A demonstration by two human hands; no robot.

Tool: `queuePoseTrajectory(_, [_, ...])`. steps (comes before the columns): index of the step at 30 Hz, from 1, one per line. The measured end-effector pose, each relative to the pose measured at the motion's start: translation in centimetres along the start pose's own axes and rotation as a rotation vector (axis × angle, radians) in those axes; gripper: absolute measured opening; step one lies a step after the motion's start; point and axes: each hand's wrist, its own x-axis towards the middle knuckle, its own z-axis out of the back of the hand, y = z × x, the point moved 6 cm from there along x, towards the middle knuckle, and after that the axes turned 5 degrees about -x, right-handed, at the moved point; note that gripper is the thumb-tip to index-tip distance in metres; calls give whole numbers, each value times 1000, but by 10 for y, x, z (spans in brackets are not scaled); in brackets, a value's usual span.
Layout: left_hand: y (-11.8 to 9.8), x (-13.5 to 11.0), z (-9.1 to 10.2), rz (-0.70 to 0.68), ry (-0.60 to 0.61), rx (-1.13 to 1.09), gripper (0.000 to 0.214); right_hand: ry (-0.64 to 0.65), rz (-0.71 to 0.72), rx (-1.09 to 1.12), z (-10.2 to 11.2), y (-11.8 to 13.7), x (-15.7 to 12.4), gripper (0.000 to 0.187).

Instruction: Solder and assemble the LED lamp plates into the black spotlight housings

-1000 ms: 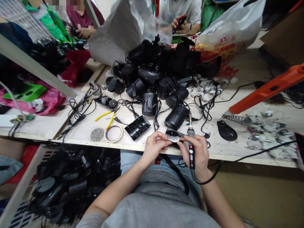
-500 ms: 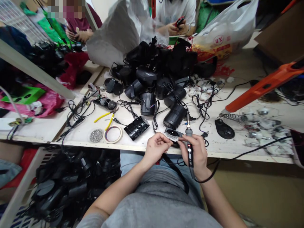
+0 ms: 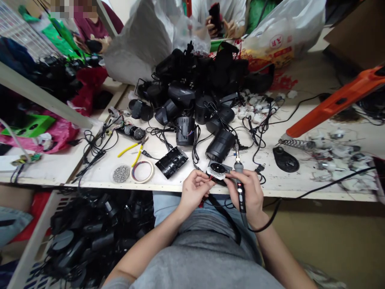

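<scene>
The small round disc (image 3: 217,172) sits just above the bench's front edge, pinched by your left hand (image 3: 195,188), its fingers (image 3: 202,176) closed narrowly on the rim. It looks light and stiff, but probably brittle, and the thin red wires at its edge look fragile, so the rim away from them seems the safest place to grip. Your right hand (image 3: 251,188) wraps firmly around the grip of the soldering iron (image 3: 241,196), fingers closed, with the iron's tip pointing up and away from you, just beside the disc. The iron's black cord (image 3: 267,226) trails down past your wrist and could snag if you swing wide.

Ahead, the black cylinder housing (image 3: 220,146) sits close to the disc, with tangled black cables (image 3: 258,132) to its right. The flat black casing (image 3: 171,162) lies to the left, and the yellow-handled pliers (image 3: 130,149) and tape roll (image 3: 142,171) lie farther along. The bench edge (image 3: 300,194) runs right under your hands, leaving little working room in front, with more open bench to the right before the iron stand (image 3: 285,159).
</scene>
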Motion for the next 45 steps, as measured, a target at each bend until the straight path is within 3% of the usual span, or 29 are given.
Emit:
queuePoseTrajectory(10, [5,2,1,28,-15,3,51,5,-10,10,2,1,0,46])
queuePoseTrajectory(31, [7,3,0,-18,-17,-4,46,5,-34,3,1,1,-1,42])
queuePoseTrajectory(35, [8,2,1,-29,-11,10,46,6,-48,31,9,0,0,38])
queuePoseTrajectory(39, [9,2,2,-17,10,29,46,14,-187,242,34,-7,-4,21])
queuePoseTrajectory(42, [10,2,2,-12,12,31,47,-8,-312,561,54,-10,-9,25])
queuePoseTrajectory(45, [10,1,2,-12,4,28,46,28,-363,715,65,-8,-13,27])
